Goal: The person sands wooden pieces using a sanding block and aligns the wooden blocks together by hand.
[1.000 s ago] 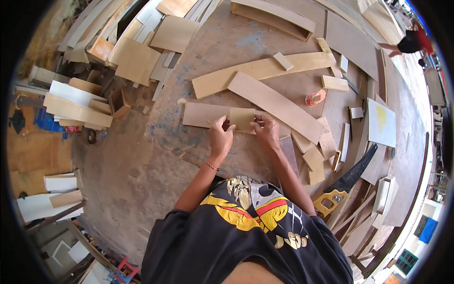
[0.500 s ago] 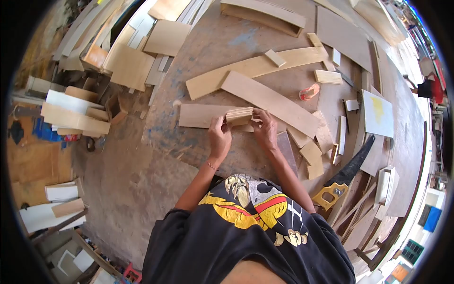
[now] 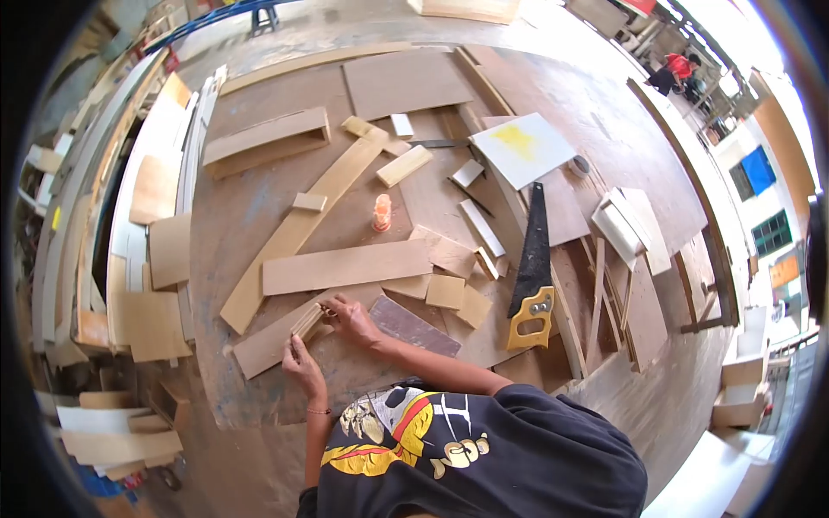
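A small wooden block [image 3: 308, 320] with a layered edge is held between both hands. My left hand [image 3: 302, 369] grips its lower end, fingers closed. My right hand [image 3: 351, 321] pinches the upper end. Beneath the block, a flat board [image 3: 263, 347] lies on the worktable [image 3: 211, 285]. A longer board [image 3: 345, 266] lies just beyond the hands, its left end over a pale wooden strip [image 3: 276, 250]. To the right of my right hand is a dark reddish board [image 3: 414, 325].
A handsaw [image 3: 534, 268] with a yellow handle lies at the right. An orange-red bottle [image 3: 382, 213] stands among wood pieces. Beyond are an open wooden box [image 3: 268, 142] and a yellow-stained white panel [image 3: 522, 148]. A person in red [image 3: 678, 69] is far off at upper right.
The view has swung toward the right, so the hands and boards appear farther left. The block has been tilted up from its flatter pose, showing its layered edge, and both hands still hold it.
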`<move>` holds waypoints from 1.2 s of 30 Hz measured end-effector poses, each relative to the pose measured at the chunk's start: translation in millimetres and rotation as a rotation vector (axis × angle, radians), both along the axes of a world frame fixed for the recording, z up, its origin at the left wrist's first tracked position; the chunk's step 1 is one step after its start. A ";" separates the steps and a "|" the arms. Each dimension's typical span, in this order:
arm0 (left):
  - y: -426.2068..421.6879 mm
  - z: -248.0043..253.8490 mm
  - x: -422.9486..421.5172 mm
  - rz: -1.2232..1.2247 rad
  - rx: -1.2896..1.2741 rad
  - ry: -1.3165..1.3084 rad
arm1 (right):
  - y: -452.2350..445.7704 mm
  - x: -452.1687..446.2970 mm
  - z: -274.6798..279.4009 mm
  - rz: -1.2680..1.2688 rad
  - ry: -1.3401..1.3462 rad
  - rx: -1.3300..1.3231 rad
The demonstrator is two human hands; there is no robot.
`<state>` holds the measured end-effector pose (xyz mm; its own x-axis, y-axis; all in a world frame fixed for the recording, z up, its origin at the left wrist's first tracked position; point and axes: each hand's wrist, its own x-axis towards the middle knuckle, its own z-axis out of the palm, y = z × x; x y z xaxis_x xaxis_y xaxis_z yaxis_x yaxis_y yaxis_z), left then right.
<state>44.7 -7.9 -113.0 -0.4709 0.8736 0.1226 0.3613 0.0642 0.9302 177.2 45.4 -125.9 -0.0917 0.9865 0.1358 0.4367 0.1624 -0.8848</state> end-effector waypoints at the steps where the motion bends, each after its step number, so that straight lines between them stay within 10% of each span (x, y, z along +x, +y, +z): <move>1: -2.1 3.9 1.9 -0.025 -0.034 0.007 | -1.4 1.5 -2.7 -0.009 0.005 0.035; 18: 0.7 -7.7 -11.0 -0.158 -0.022 -0.284 | 4.0 2.0 3.2 -0.020 0.012 0.011; 36: -2.1 -17.8 3.1 0.079 0.058 0.205 | -6.2 -3.0 6.4 -0.001 -0.110 0.159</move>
<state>47.8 -10.0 -130.8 -0.4971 0.8239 0.2721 0.5395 0.0479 0.8406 174.2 39.2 -119.5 -0.1138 0.9535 0.2792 0.5296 0.2960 -0.7950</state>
